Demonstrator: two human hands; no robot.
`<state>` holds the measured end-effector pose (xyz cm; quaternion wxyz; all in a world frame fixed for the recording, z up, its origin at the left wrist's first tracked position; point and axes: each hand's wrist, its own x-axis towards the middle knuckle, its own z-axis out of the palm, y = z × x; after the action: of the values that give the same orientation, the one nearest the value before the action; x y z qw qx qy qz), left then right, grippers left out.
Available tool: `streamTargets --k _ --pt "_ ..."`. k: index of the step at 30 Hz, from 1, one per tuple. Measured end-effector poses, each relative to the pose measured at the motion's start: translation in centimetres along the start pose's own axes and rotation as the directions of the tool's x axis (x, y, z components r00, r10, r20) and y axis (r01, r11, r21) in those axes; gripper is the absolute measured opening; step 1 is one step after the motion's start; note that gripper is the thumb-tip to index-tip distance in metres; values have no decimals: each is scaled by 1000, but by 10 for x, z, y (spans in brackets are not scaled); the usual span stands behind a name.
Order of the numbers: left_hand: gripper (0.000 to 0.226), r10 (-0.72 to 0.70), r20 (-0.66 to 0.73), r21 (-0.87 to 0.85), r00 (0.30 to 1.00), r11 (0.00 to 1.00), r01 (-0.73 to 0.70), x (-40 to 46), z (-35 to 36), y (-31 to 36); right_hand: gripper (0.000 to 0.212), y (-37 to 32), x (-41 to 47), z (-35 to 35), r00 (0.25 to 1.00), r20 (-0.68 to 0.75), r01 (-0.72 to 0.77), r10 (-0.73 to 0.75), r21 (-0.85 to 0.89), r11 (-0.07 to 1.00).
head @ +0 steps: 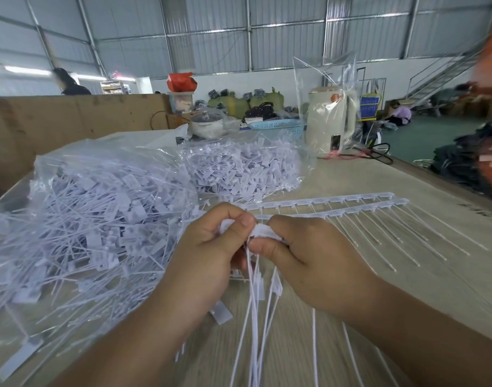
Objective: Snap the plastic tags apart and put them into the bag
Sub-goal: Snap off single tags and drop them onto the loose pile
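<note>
Here, in a metal-walled hall, a wooden table [364,191] bears two clear bags [99,191] full of white tags [105,219], while both hands [208,247] pinch a tag strip [323,209].

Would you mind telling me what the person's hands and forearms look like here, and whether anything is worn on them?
Both are bare: the left hand and right hand carry no gloves, rings or watch that the view shows. No sleeves reach the visible forearms, so nothing is worn up to the frame's edge. The fingernails are short and unpainted.
</note>
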<state>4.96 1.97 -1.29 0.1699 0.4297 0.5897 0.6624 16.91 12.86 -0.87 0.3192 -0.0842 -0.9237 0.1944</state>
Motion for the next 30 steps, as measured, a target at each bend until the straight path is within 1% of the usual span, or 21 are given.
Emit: streamTargets --k 4,8,14,17,19,21,22,23,24,26,28,29,30 --pt "19 1 -33 2 999 1000 -1 -1 2 -2 41 0 -1 3 999 -44 11 -13 -29 1000" --pt "24 -27 -72 -67 997 998 23 -2 6 -5 39 -1 -1 11 997 -83 -7 7 -1 1000" --pt "28 -54 -60 -115 997 992 47 -2 7 -4 40 0 -1 12 994 -102 -20 25 55 998" --pt "26 -90 -46 -156 995 984 82 -2 7 -2 40 -1 2 12 991 -134 -7 12 35 999" --pt "23 -145 -24 -242 989 961 135 -1 7 -1 38 -1 3 12 985 -170 -1 8 42 999" --pt "21 -228 -9 -392 974 897 206 1 3 1 42 3 3 9 972 -227 -30 54 109 994" --pt "21 -253 -15 -433 967 873 222 3 -1 2 46 6 4 6 965 -250 -47 84 150 988" --pt "22 -257 -30 -429 966 876 220 5 -6 3 48 9 4 2 960 -259 -61 110 190 980" --pt "21 -245 -40 -387 969 898 211 7 -10 4 49 11 4 -1 959 -250 -72 130 226 971" --pt "21 -196 -37 -230 980 956 183 7 -14 4 48 15 3 -3 976 -176 -75 129 286 955" --pt "27 -139 -6 -21 990 990 139 5 -11 3 38 15 0 -2 995 -67 -47 69 281 958" --pt "27 -121 15 48 993 992 120 3 -8 1 30 14 -1 -1 999 -7 -36 39 252 967" --pt "22 -109 27 79 994 991 106 2 -6 -1 26 12 -2 1 998 54 -32 22 210 977"
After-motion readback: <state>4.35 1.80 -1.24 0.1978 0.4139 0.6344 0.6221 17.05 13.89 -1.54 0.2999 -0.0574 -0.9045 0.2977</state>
